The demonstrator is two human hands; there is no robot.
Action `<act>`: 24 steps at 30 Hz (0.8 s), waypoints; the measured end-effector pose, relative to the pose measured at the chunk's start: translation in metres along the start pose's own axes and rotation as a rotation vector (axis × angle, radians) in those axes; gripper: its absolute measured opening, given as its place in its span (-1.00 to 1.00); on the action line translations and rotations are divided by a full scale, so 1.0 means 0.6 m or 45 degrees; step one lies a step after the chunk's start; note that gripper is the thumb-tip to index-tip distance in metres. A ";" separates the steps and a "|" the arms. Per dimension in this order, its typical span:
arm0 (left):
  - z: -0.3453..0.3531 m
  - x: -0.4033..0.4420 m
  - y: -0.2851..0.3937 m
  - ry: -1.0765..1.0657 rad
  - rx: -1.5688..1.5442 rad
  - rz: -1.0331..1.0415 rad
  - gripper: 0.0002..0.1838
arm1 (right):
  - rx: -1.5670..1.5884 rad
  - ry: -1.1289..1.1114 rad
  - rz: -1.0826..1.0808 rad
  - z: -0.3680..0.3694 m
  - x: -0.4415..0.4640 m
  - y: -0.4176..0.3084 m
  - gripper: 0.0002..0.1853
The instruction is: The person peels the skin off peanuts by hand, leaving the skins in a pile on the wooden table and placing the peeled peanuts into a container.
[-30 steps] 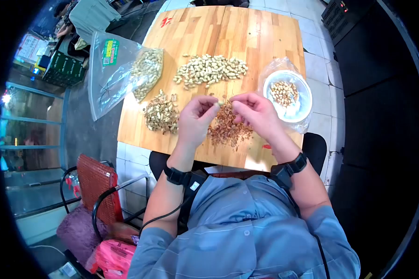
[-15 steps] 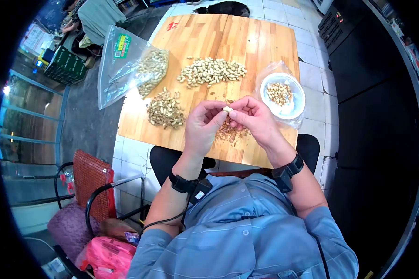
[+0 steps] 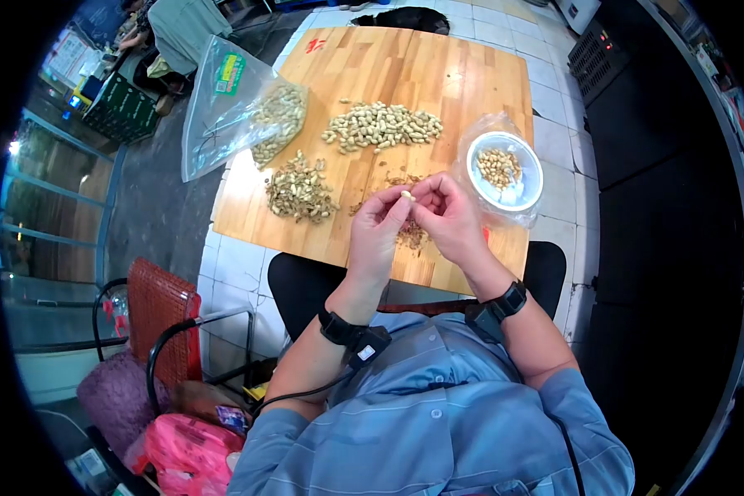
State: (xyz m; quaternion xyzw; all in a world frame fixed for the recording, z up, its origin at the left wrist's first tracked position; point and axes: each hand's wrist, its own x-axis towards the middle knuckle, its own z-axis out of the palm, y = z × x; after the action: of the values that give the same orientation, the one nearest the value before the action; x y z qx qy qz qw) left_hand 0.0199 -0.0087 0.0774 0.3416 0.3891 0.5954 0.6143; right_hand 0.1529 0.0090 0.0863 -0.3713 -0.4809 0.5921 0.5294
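Between the fingertips of both hands is a small pale peanut (image 3: 407,195). My left hand (image 3: 378,227) pinches it from the left, and my right hand (image 3: 448,213) closes on it from the right. Under and around the hands lie reddish-brown skins (image 3: 411,238), partly hidden. A heap of unshelled peanuts (image 3: 382,126) sits beyond the hands. To the left is a pile of broken shells (image 3: 299,188). A white bowl (image 3: 530,196) on the right has shelled kernels (image 3: 498,168) in it, with clear plastic around it.
On the wooden table's (image 3: 471,74) left side, a clear bag (image 3: 279,120) of peanuts hangs partly over the edge. A woven-back chair (image 3: 164,318) with a pink bag (image 3: 192,450) stands at lower left. A black animal (image 3: 405,18) lies beyond the table. Another person (image 3: 140,33) is at far left.
Both hands have shifted slightly to the right in view, still pinched together at the peanut. The rest of the scene shifts slightly in view.
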 end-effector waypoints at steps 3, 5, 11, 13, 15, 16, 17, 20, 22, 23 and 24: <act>0.000 -0.001 -0.016 0.054 -0.043 -0.041 -0.79 | -0.089 0.041 -0.009 -0.002 0.001 0.026 -0.82; 0.002 -0.002 -0.022 0.060 -0.058 -0.042 -0.78 | -0.187 0.075 -0.010 -0.005 -0.001 0.037 -0.82; -0.017 0.009 -0.041 0.087 0.084 0.014 -0.81 | -0.424 0.079 -0.073 -0.004 -0.006 0.037 -0.84; -0.024 0.014 -0.038 0.124 0.177 0.058 -0.82 | -0.499 0.133 -0.141 -0.015 0.002 0.053 -0.80; -0.032 0.014 -0.044 0.036 0.182 -0.026 -0.83 | -0.453 0.140 -0.204 -0.019 0.010 0.057 -0.76; -0.034 0.013 -0.046 -0.008 0.185 -0.068 -0.84 | -0.429 0.144 -0.235 -0.016 0.013 0.054 -0.73; -0.034 0.011 -0.049 -0.038 0.171 -0.098 -0.84 | -0.269 0.069 -0.061 -0.013 0.014 0.051 -0.72; -0.012 0.001 -0.061 -0.083 0.108 -0.215 -0.84 | 0.004 -0.132 0.339 0.001 0.016 0.049 -0.68; -0.012 0.003 -0.069 -0.067 0.156 -0.215 -0.83 | 0.053 -0.172 0.398 0.003 0.018 0.059 -0.69; -0.015 0.004 -0.075 -0.056 0.179 -0.216 -0.83 | 0.078 -0.193 0.431 0.004 0.018 0.065 -0.69; -0.017 0.006 -0.079 -0.051 0.209 -0.205 -0.83 | 0.055 -0.176 0.435 0.006 0.017 0.066 -0.69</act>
State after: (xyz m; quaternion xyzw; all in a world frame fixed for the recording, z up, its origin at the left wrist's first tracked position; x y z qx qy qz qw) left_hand 0.0327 -0.0085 0.0305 0.3701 0.4506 0.5032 0.6378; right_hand 0.1373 0.0196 0.0495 -0.3946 -0.4330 0.7078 0.3947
